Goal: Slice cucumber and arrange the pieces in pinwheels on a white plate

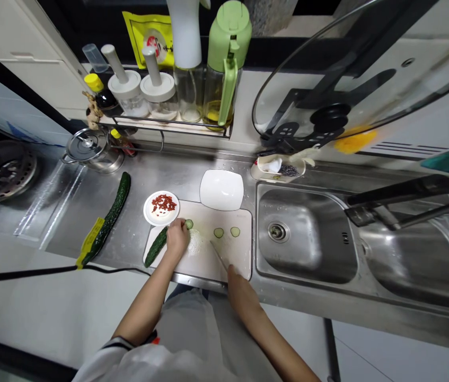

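My left hand is closed around the cut end of a dark green cucumber on the white cutting board. A pale cut face or slice shows just past its fingertips; I cannot tell whether it is detached. In my right hand is a knife, its thin blade pointing up and left over the board, apart from the cucumber. Two cucumber slices, a left one and a right one, lie flat near the board's right side. Wet specks mark the board's middle.
A small plate of red pieces overlaps the board's upper left corner. Behind the board sits a white dish. A whole cucumber with a yellow label lies left. The steel sink is right; a lidded pot stands back left.
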A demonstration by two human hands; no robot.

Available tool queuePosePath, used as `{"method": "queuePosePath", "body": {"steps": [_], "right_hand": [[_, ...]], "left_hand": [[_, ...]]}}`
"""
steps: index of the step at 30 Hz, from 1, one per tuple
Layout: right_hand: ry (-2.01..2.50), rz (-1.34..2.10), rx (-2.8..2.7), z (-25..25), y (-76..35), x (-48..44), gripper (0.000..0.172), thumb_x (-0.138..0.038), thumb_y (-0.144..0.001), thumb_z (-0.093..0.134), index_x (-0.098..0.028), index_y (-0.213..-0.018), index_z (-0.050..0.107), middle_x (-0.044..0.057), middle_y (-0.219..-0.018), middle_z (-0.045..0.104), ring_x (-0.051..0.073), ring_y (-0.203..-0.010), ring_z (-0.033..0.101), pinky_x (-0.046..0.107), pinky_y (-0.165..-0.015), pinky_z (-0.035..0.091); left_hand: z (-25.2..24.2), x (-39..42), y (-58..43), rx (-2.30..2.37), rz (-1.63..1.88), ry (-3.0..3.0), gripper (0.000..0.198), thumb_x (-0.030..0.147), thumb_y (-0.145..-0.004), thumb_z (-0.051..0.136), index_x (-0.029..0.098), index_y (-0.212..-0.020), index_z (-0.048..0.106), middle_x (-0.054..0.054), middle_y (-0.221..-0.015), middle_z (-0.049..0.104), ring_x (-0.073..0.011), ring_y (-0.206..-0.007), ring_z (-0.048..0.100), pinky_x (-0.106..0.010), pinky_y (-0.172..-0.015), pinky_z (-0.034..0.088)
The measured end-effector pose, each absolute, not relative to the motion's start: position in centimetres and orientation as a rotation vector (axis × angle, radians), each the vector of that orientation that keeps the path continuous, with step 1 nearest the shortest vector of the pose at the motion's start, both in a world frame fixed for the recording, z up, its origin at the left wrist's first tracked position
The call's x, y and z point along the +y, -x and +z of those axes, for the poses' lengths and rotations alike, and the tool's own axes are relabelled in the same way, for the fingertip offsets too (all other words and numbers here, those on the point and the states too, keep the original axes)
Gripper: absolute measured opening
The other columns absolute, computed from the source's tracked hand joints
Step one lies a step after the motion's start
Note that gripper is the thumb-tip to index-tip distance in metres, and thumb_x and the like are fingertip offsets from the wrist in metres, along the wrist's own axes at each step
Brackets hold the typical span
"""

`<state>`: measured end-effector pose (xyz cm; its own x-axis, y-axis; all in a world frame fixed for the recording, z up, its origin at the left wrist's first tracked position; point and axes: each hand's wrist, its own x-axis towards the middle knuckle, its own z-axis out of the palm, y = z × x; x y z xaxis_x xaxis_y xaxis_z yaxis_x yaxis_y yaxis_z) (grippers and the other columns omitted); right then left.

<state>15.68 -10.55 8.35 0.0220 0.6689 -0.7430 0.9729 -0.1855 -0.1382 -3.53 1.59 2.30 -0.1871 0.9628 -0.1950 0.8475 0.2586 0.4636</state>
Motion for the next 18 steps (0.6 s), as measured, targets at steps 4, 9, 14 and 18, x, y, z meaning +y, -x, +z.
{"method": "queuePosePath", "body": {"steps": [4,9,14,18], "right_hand": [[-1.881,-0.971,1.691,8.0,-15.7,-10.7,0.047,0.000,-0.087,0.027,-0.011,-0.129,0.045,0.017,-0.103,0.066,0.021,-0.095,0.065,0.027,-0.074,0.049],[-1.868,-0.958,1.715,7.8,-15.7,-11.0,0.050,0.001,-0.087,0.021,-0.008,-0.132,0.042,0.018,-0.104,0.066,0.023,-0.096,0.065,0.030,-0.074,0.049],[-1.877,-0.944,1.711,8.1,-15.5,-11.0,0.050,-0.001,-0.088,0.020,-0.007,-0.132,0.042,0.019,-0.105,0.065,0.023,-0.097,0.065,0.029,-0.075,0.049],[-1.874,-0.907,1.716,8.4,-15.3,-10.9,0.049,-0.001,-0.088,0.022,-0.007,-0.133,0.041,0.021,-0.106,0.065,0.023,-0.097,0.065,0.029,-0.075,0.050]], "left_hand": [[1.7,1.5,3.2,2.073,0.370,-1.677,0.024,0.015,-0.081,0.047,0.016,-0.100,0.062,-0.009,-0.094,0.064,-0.0202,-0.092,0.058,-0.029,-0.087,0.041],[1.1,1.5,1.5,1.926,0.412,-1.721,0.023,0.018,-0.081,0.049,0.017,-0.100,0.062,-0.009,-0.095,0.063,-0.0187,-0.091,0.057,-0.028,-0.085,0.042],[1.0,2.1,-1.6,1.710,0.280,-1.741,0.023,0.019,-0.077,0.054,0.018,-0.099,0.064,-0.008,-0.097,0.061,-0.0177,-0.093,0.056,-0.028,-0.086,0.042],[1.3,2.4,-3.6,1.659,0.173,-1.729,0.020,0.020,-0.076,0.057,0.019,-0.095,0.064,-0.008,-0.099,0.059,-0.0177,-0.092,0.057,-0.027,-0.083,0.042]]}}
